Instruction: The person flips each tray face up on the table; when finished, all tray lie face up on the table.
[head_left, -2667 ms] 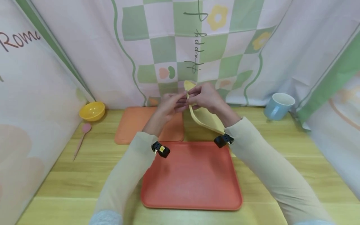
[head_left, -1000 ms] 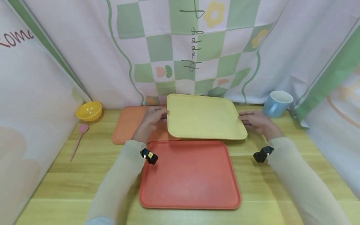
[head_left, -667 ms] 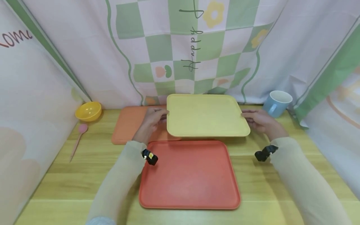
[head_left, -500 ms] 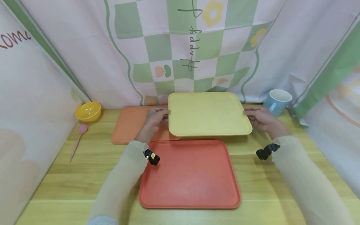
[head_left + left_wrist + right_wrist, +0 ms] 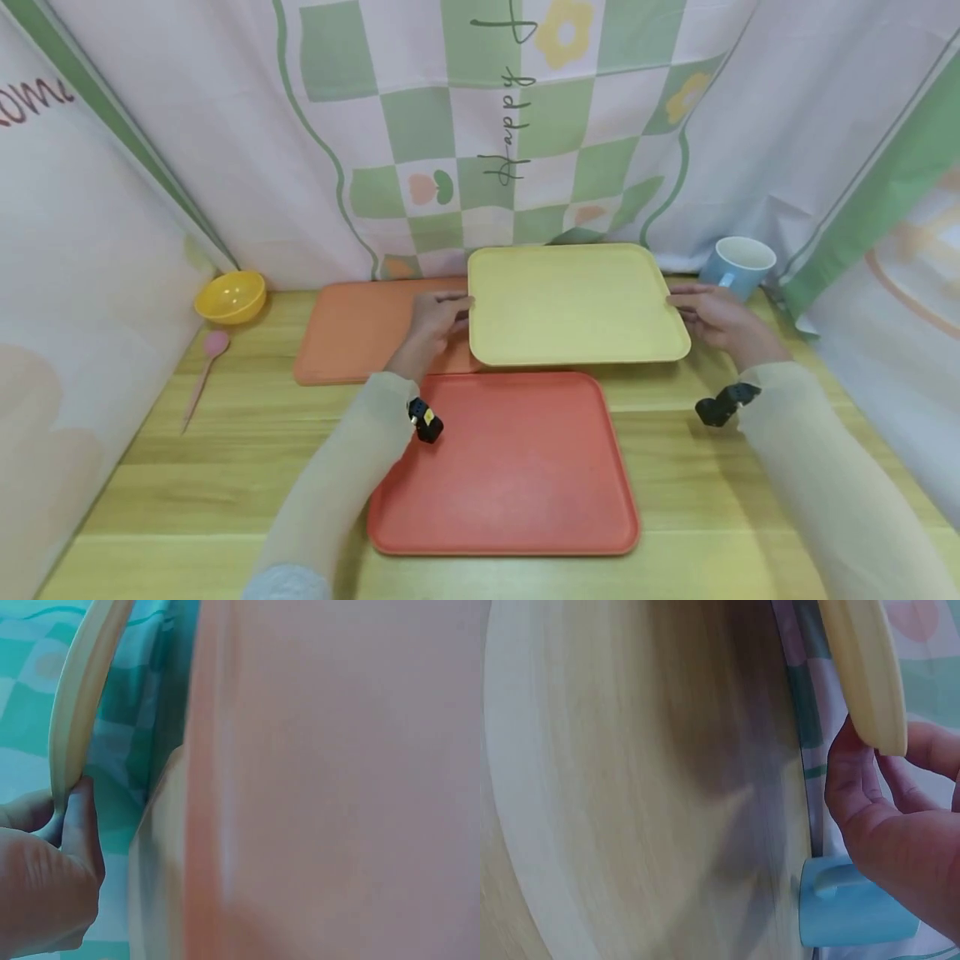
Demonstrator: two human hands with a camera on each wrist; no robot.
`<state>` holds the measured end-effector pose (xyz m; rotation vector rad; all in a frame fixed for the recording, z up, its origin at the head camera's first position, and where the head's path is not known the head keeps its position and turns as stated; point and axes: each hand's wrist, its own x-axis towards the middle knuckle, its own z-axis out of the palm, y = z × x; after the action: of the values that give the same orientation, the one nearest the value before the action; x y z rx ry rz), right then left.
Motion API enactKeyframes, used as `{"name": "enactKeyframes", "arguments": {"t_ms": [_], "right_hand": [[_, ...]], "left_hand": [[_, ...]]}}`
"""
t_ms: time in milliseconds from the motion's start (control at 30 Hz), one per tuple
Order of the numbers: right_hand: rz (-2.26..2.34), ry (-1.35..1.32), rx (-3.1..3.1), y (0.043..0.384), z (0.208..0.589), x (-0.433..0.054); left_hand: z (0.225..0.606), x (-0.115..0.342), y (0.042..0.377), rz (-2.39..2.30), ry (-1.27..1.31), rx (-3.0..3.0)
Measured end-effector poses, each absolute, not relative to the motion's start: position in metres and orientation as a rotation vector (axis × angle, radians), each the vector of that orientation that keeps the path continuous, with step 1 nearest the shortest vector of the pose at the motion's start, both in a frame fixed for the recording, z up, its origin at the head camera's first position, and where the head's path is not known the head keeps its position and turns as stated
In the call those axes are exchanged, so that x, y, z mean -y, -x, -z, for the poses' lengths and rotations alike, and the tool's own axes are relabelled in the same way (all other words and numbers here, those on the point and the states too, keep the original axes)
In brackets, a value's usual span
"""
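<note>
A yellow tray (image 5: 577, 304) is being held above the tabletop (image 5: 690, 500), just beyond the far edge of the red tray (image 5: 510, 467) and partly to its right, its broad face showing to the head view. The left hand (image 5: 435, 321) is pinching the yellow tray's left edge, thumb and fingers closing on the rim from opposite faces. The right hand (image 5: 720, 321), beyond the red tray's far right corner, is gripping the opposite edge likewise, thumb above and fingers curling beneath.

An orange tray (image 5: 367, 333) is lying beyond the red tray and to its left, the yellow tray's left end overlapping it in the head view. A blue mug (image 5: 738, 271) is standing upright beyond the red tray to the far right, near the right hand. Well left of the red tray, a pink spoon (image 5: 216, 342) is lying on the tabletop; a yellow bowl (image 5: 231, 297) is resting farther back on that side. A green-and-white checked cloth (image 5: 420, 125) is hanging behind, beyond the red tray.
</note>
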<state>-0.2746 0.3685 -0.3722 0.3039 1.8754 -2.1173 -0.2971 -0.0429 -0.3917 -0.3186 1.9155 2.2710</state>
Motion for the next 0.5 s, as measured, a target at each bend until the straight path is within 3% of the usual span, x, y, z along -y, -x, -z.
{"name": "enactKeyframes", "arguments": {"t_ms": [500], "right_hand": [[2.010,-0.367,-2.017,0.272,0.379,-0.387]], "left_hand": [[0.401,0.019,0.300,-2.179,0.301,-1.995]]}}
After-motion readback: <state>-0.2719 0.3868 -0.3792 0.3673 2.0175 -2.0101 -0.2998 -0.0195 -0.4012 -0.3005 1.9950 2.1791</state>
